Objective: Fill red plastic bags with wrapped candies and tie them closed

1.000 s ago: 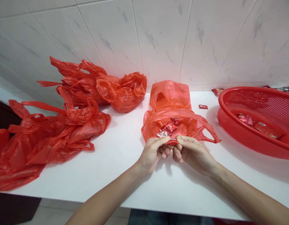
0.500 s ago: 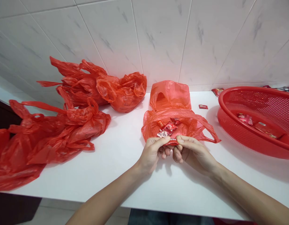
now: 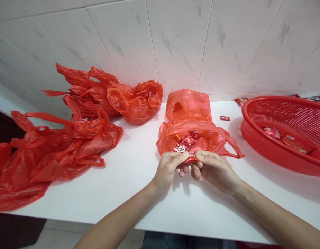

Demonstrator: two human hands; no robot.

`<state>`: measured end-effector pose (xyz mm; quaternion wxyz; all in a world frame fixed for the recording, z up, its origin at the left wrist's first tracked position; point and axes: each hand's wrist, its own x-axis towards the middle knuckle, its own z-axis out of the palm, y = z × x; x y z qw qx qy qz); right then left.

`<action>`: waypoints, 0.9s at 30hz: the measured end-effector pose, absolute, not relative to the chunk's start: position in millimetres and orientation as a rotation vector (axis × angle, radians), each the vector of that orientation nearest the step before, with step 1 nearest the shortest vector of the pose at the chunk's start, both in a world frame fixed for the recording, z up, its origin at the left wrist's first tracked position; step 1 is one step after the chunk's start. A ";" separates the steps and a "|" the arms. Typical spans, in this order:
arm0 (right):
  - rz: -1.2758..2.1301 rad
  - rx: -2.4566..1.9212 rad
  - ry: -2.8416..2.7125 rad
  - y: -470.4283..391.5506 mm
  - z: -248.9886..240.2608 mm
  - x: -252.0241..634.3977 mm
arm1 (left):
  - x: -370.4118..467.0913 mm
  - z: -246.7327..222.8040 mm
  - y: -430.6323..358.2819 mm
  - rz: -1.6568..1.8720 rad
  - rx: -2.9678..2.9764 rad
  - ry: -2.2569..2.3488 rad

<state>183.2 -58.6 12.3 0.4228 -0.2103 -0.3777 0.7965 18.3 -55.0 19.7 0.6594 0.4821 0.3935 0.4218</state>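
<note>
Between my two hands is a small red candy packet (image 3: 191, 158) with white lettering. My left hand (image 3: 170, 169) pinches its left end, and my right hand (image 3: 211, 168) pinches the right end, thumbs on top. Just behind the packet lies an open red plastic bag (image 3: 201, 129), its mouth toward me and one handle loop spread to the right. Several wrapped candies (image 3: 187, 140) show in the bag's mouth, red ones and one with a white label. My fingers hide the packet's underside.
At the right stands a red mesh basket (image 3: 279, 152) with a few packets inside. A small red packet (image 3: 225, 118) and a snack packet (image 3: 240, 101) lie near it. Several filled red bags (image 3: 139, 103) crowd the left side of the white table (image 3: 118, 197), against a tiled wall.
The packet has tilted in my fingers, so more of its red face and lettering shows. Both hands stay in nearly the same place; the bag and basket have not moved.
</note>
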 end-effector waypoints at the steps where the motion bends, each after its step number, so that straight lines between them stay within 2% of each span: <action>1: 1.994 -0.524 -0.949 -58.5 12.4 183.3 | 18.2 19.1 -55.2 0.956 1.099 0.885; 27: 1.850 -0.619 -1.119 -57.7 11.2 186.0 | 16.7 19.6 -57.1 1.083 1.205 0.885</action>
